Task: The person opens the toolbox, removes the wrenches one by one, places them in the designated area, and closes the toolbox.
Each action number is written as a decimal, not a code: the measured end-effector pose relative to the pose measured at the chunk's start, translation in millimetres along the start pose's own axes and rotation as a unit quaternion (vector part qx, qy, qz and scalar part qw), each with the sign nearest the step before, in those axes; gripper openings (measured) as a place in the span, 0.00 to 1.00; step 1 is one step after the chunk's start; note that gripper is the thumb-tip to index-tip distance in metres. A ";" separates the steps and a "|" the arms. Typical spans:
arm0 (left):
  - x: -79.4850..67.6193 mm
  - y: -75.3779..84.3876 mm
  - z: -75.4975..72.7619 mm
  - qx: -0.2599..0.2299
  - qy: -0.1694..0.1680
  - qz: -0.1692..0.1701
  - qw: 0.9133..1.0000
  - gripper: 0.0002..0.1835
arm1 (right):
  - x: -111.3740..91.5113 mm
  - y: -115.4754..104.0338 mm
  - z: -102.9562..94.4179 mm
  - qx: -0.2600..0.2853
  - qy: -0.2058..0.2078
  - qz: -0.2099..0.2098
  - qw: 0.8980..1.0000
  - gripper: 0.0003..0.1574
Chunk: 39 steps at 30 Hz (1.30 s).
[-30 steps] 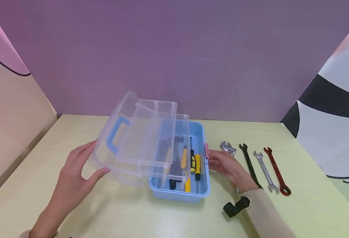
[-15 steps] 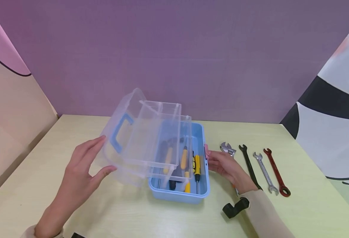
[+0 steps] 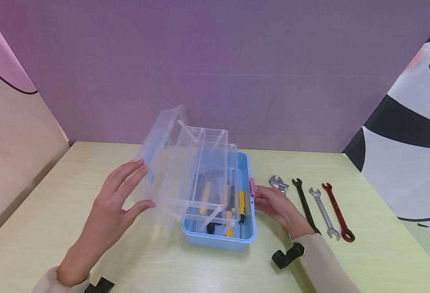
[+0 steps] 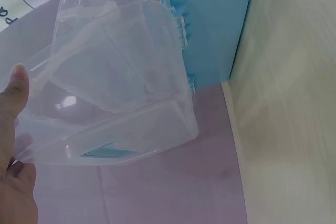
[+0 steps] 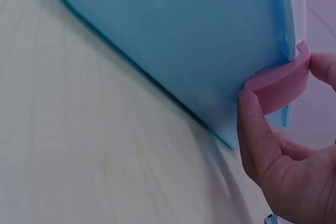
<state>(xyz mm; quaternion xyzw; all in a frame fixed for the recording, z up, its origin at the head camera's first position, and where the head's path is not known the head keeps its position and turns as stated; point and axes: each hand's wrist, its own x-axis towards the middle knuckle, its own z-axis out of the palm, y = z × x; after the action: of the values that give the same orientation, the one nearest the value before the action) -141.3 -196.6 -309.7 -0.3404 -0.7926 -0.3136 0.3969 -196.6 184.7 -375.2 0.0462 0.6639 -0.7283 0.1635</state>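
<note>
A light blue toolbox (image 3: pixel 218 243) stands on the table, its clear lid (image 3: pixel 161 132) swung up on the left side. Clear plastic trays (image 3: pixel 194 173), joined to the lid, hang over the box. My left hand (image 3: pixel 108 209) holds the lid's edge, thumb on one face and fingers on the other, as the left wrist view shows. At the box's right side, my right hand (image 3: pixel 279 207) pinches a pink latch (image 5: pixel 281 85) between thumb and fingers. Inside lie a yellow-handled screwdriver (image 3: pixel 242 201) and other yellow and black handled tools, partly blurred behind the trays.
Right of the box lie an adjustable wrench (image 3: pixel 279 184), partly behind my right hand, a black wrench (image 3: pixel 304 201), a silver wrench (image 3: pixel 325 213) and a red wrench (image 3: pixel 338 212). A purple wall panel (image 3: pixel 215 73) rises behind the table.
My left hand has moved right and the lid has swung up toward the box. The trays have shifted right over the tools. My right hand stays at the latch.
</note>
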 end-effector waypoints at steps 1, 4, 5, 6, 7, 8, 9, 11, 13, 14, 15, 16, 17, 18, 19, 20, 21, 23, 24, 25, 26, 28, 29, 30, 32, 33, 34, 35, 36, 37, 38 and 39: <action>0.1 0.3 0.9 -0.002 0.002 -0.001 1.000 0.37 | 0.3 0.1 0.2 0.000 -0.001 -0.001 1.000 0.10; 0.2 1.3 4.0 -0.006 0.010 -0.011 1.000 0.37 | 0.9 0.5 0.6 0.004 0.003 -0.001 1.000 0.09; 0.2 1.8 5.0 -0.007 0.013 -0.017 1.000 0.37 | 1.3 0.8 0.4 0.005 0.004 -0.002 1.000 0.09; 0.1 2.5 6.1 -0.008 0.016 -0.021 1.000 0.38 | 1.6 1.2 0.5 0.006 0.002 -0.002 1.000 0.09; 0.0 3.3 7.2 -0.009 0.022 -0.026 0.999 0.38 | 1.9 1.5 0.5 0.005 0.001 -0.003 1.000 0.09; -0.4 3.9 8.3 -0.010 0.025 -0.034 0.999 0.38 | 2.2 1.7 0.9 0.005 0.000 -0.003 1.000 0.10; -0.7 4.9 9.4 -0.010 0.030 -0.039 0.999 0.39 | 2.5 2.0 1.1 0.005 -0.003 -0.003 1.000 0.10; -0.7 7.3 12.7 -0.014 0.041 -0.045 0.998 0.39 | 3.0 2.2 0.4 0.004 -0.007 -0.004 1.000 0.11; -0.5 9.7 16.2 -0.017 0.051 -0.053 0.997 0.40 | 3.2 2.2 -0.1 0.007 -0.010 -0.006 1.000 0.12; -0.6 10.5 18.1 -0.019 0.051 -0.059 0.997 0.41 | 3.1 2.2 -0.3 0.008 -0.011 -0.006 1.000 0.12; -0.4 11.7 20.0 -0.025 0.052 -0.064 0.996 0.43 | 2.8 2.2 -0.4 0.011 -0.011 -0.006 1.000 0.12; -0.2 13.0 21.7 -0.032 0.051 -0.070 0.996 0.44 | 2.7 2.2 -0.6 0.012 -0.012 -0.006 1.000 0.13; -0.1 14.2 23.5 -0.040 0.050 -0.078 0.995 0.45 | 2.4 2.3 -0.7 0.014 -0.011 -0.006 1.000 0.13; 0.0 15.3 25.1 -0.048 0.047 -0.085 0.994 0.46 | 2.1 2.4 -0.9 0.017 -0.011 -0.005 1.000 0.13; 0.1 16.7 26.5 -0.057 0.043 -0.091 0.993 0.47 | 1.6 2.3 -0.6 0.019 -0.011 -0.004 1.000 0.13; 0.3 17.9 28.0 -0.067 0.041 -0.095 0.992 0.47 | 1.1 2.1 -0.3 0.021 -0.011 -0.004 1.000 0.12; 0.6 19.5 29.3 -0.075 0.039 -0.098 0.992 0.47 | 0.6 1.8 0.0 0.023 -0.011 -0.004 1.000 0.12; 1.2 21.0 31.2 -0.084 0.032 -0.100 0.991 0.47 | 0.1 1.5 1.0 0.027 -0.012 -0.004 1.000 0.12; 1.7 21.4 31.7 -0.085 0.029 -0.100 0.991 0.46 | -0.3 1.2 1.8 0.029 -0.012 -0.004 0.999 0.12; 2.1 22.2 32.6 -0.084 0.025 -0.100 0.991 0.46 | -0.4 0.8 2.0 0.029 -0.013 -0.005 0.999 0.12; 2.5 22.8 33.4 -0.083 0.022 -0.099 0.991 0.46 | -0.7 0.6 2.0 0.030 -0.012 -0.006 0.999 0.12; 3.3 24.0 35.0 -0.075 0.015 -0.096 0.992 0.45 | -0.8 0.7 1.7 0.032 -0.009 -0.004 0.999 0.12; 3.5 24.7 35.7 -0.069 0.013 -0.094 0.993 0.45 | -1.1 0.7 1.7 0.033 -0.009 -0.003 0.999 0.12; 3.5 25.4 36.4 -0.064 0.011 -0.092 0.994 0.45 | -1.3 0.8 1.6 0.033 -0.007 -0.002 0.999 0.12; 3.3 26.5 37.8 -0.054 0.008 -0.087 0.995 0.44 | -1.7 0.9 1.6 0.035 -0.007 0.001 0.999 0.13; 3.3 26.9 38.4 -0.049 0.005 -0.084 0.995 0.44 | -2.0 0.8 1.5 0.035 -0.008 0.002 0.999 0.14; 3.3 27.3 38.9 -0.045 0.003 -0.082 0.996 0.44 | -2.3 0.6 1.6 0.035 -0.011 0.000 0.999 0.14; 3.7 27.7 39.3 -0.042 -0.001 -0.080 0.996 0.44 | -2.5 0.4 1.7 0.035 -0.013 -0.002 0.999 0.14; 4.3 28.0 39.8 -0.040 -0.004 -0.077 0.996 0.43 | -2.5 0.1 1.6 0.035 -0.014 -0.004 0.999 0.15; 5.1 28.3 40.3 -0.037 -0.007 -0.075 0.996 0.43 | -2.6 -0.2 1.4 0.035 -0.018 -0.008 0.999 0.15; 6.0 28.7 40.9 -0.036 -0.009 -0.072 0.997 0.43 | -2.5 -0.7 1.3 0.035 -0.020 -0.011 0.999 0.16; 6.8 29.2 41.6 -0.036 -0.011 -0.070 0.997 0.43 | -2.3 -1.0 1.1 0.038 -0.023 -0.014 0.999 0.16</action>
<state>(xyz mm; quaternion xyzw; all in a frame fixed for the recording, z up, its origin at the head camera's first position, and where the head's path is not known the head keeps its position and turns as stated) -138.7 -146.0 -317.6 -0.3020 -0.8067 -0.3653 0.3529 -194.5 184.1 -373.5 0.0268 0.6326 -0.7559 0.1666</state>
